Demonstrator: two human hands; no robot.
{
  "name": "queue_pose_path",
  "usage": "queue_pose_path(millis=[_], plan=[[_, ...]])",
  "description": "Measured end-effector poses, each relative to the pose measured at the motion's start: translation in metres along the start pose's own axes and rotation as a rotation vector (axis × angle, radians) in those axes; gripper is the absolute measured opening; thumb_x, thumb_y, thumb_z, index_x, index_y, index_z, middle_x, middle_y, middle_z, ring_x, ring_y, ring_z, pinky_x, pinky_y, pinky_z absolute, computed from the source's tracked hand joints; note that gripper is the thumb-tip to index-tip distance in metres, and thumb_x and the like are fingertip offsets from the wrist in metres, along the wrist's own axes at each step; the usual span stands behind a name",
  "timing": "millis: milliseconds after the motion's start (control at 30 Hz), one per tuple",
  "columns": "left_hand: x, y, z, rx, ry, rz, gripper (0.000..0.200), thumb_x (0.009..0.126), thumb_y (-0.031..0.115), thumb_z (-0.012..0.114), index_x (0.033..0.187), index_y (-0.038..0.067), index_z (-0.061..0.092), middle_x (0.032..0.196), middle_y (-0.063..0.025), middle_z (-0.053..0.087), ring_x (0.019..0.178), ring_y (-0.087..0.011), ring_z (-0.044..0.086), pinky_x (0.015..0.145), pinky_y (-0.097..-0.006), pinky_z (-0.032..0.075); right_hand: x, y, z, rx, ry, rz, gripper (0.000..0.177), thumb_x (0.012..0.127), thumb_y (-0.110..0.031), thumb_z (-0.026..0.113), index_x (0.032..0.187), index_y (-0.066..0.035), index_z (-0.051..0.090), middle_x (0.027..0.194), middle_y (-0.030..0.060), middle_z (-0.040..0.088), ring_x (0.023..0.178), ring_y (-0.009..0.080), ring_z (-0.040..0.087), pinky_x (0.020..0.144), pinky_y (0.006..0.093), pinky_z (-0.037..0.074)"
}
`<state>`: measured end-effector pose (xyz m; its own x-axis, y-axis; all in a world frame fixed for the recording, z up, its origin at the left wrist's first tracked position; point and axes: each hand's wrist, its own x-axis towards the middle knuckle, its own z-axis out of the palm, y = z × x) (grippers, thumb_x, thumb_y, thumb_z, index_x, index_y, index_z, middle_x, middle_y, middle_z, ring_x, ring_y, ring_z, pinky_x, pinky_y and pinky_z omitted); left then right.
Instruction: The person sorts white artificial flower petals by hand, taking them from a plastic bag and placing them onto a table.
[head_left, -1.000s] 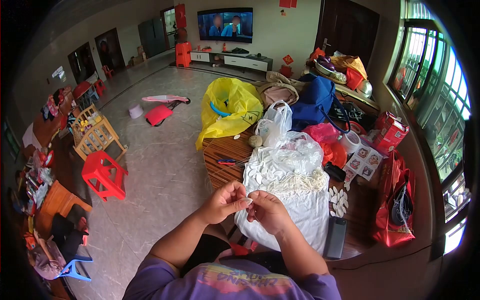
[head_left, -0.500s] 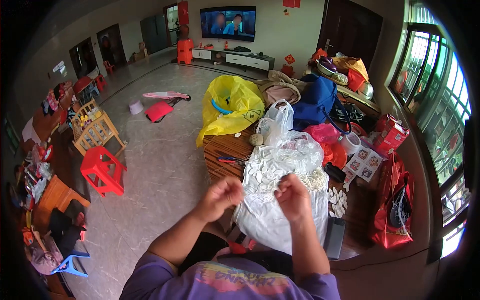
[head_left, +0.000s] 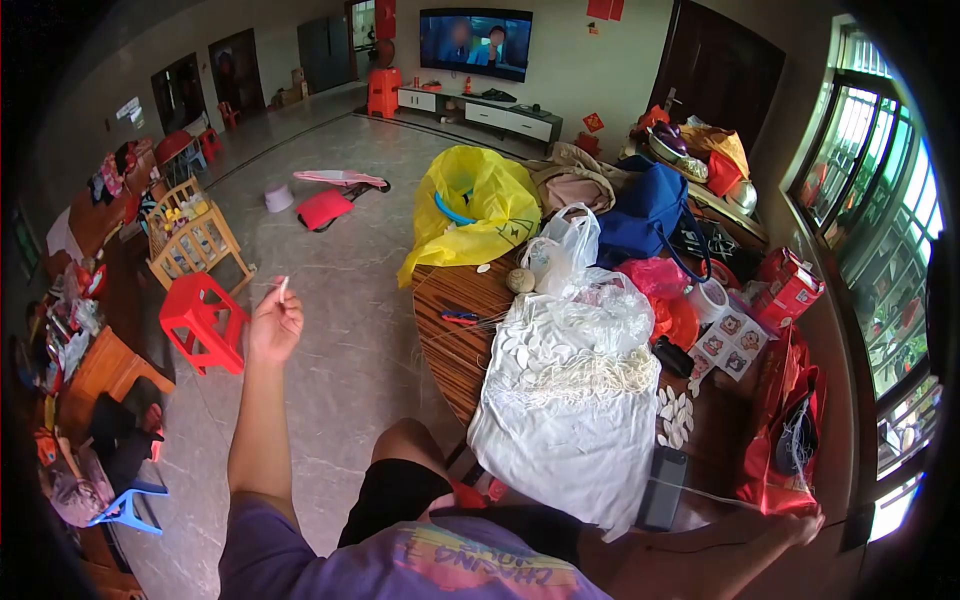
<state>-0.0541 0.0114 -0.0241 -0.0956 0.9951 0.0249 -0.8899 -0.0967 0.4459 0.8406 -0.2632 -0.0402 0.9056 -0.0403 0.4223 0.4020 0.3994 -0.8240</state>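
Observation:
My left hand [head_left: 276,328] is raised out over the floor at the left, fingers closed around a small whitish piece [head_left: 284,288] whose tip sticks up. Far to the lower right, my right hand [head_left: 800,526] is closed at the end of a thin white cord [head_left: 735,496], which stretches back past the phone toward the table. Flat white leaf-shaped pieces [head_left: 510,352] and a tangle of cream cord [head_left: 590,376] lie on the white cloth [head_left: 560,440]. More white pieces [head_left: 676,418] rest on bare wood beside a dark phone [head_left: 663,488].
A yellow plastic bag [head_left: 470,205], clear bags [head_left: 600,310] and a blue bag [head_left: 635,205] crowd the table's far side. Pliers-like red-and-blue handles [head_left: 460,317] lie near its left edge. A red bag [head_left: 785,430] stands at right, a red stool [head_left: 203,320] at left.
Both hands have moved from above the cloth far apart, left hand outward over the floor, right hand down to the lower right. A cord now stretches toward the right hand. The view has shifted slightly.

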Motion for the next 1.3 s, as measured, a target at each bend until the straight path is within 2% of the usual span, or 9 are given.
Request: queue_pose_path(millis=[67,167,267,400,500,567,667,767,1300], plan=[[-0.009,-0.029,0.026,0.119,-0.037,-0.052,0.016,0.083,0.005,0.048,0.097,0.010,0.054,0.073,-0.0018,0.049,0.063,-0.0099,0.048,0.051,-0.0207,0.041,-0.046,-0.033,0.051,-0.112,-0.050,-0.400,0.017,0.071,0.000,0.051,0.085,0.004,0.059,0.077,0.0074,0.053,0.068,0.0147,0.052,0.064,0.0260,0.046],[-0.035,-0.101,0.089,0.234,-0.159,-0.191,0.014,0.082,0.005,0.052,0.094,0.010,0.053,0.071,-0.0005,0.050,0.061,-0.0087,0.047,0.050,-0.0199,0.039,-0.180,-0.099,0.185,0.161,-0.483,0.063,0.033,0.073,-0.005,0.053,0.105,0.002,0.051,0.089,0.0076,0.053,0.074,0.0142,0.052,0.069,0.0244,0.043],[-0.058,-0.156,0.126,0.283,-0.319,-0.338,0.013,0.083,0.008,0.053,0.095,0.011,0.053,0.072,-0.0007,0.050,0.061,-0.0089,0.047,0.052,-0.0204,0.038,-0.308,-0.113,0.249,0.287,-0.906,0.421,0.027,0.079,-0.009,0.052,0.104,0.002,0.054,0.091,0.0072,0.056,0.081,0.0133,0.053,0.074,0.0244,0.041],[-0.085,-0.187,0.153,0.468,-0.349,-0.342,0.010,0.083,0.012,0.054,0.093,0.011,0.051,0.073,0.0012,0.050,0.065,-0.0078,0.046,0.060,-0.0192,0.037,-0.427,-0.140,0.271,0.278,-1.399,0.396,0.024,0.086,-0.013,0.049,0.105,0.001,0.055,0.096,0.0066,0.059,0.090,0.0126,0.052,0.081,0.0247,0.039],[-0.091,-0.187,0.157,0.524,-0.302,-0.243,0.012,0.082,0.011,0.055,0.094,0.010,0.053,0.078,0.0029,0.052,0.069,-0.0063,0.048,0.062,-0.0185,0.038,-0.455,-0.159,0.271,0.551,-1.555,0.597,0.026,0.089,-0.017,0.046,0.106,0.002,0.053,0.099,0.0050,0.055,0.092,0.0107,0.049,0.082,0.0236,0.037],[-0.087,-0.186,0.149,0.547,-0.294,-0.209,0.012,0.082,0.010,0.055,0.094,0.009,0.054,0.079,0.0025,0.053,0.071,-0.0064,0.048,0.062,-0.0186,0.037,-0.459,-0.162,0.267,0.635,-1.516,0.800,0.021,0.088,-0.016,0.048,0.098,0.001,0.056,0.086,0.0011,0.056,0.077,0.0052,0.048,0.068,0.0190,0.038],[-0.082,-0.186,0.141,0.513,-0.291,-0.208,0.012,0.081,0.009,0.055,0.093,0.008,0.054,0.080,0.0022,0.053,0.072,-0.0066,0.049,0.061,-0.0188,0.037,-0.445,-0.154,0.260,0.382,-1.631,0.746,0.016,0.087,-0.015,0.051,0.089,-0.001,0.058,0.072,-0.0037,0.053,0.061,0.0012,0.042,0.053,0.0159,0.033],[-0.079,-0.185,0.142,0.444,-0.286,-0.215,0.013,0.080,0.008,0.055,0.093,0.008,0.054,0.080,0.0016,0.053,0.071,-0.0067,0.048,0.060,-0.0192,0.036,-0.439,-0.147,0.256,0.335,-1.453,0.708,0.010,0.085,-0.008,0.051,0.083,-0.001,0.058,0.054,-0.0057,0.042,0.044,0.0015,0.030,0.040,0.0184,0.021],[-0.070,-0.173,0.137,0.438,-0.256,-0.102,0.014,0.080,0.007,0.055,0.094,0.007,0.054,0.082,0.0005,0.054,0.073,-0.0071,0.049,0.063,-0.0194,0.038,-0.379,-0.089,0.237,0.249,-1.115,0.805,0.011,0.082,-0.012,0.054,0.072,-0.007,0.054,0.051,-0.0086,0.032,0.039,0.0003,0.021,0.036,0.0180,0.015]])
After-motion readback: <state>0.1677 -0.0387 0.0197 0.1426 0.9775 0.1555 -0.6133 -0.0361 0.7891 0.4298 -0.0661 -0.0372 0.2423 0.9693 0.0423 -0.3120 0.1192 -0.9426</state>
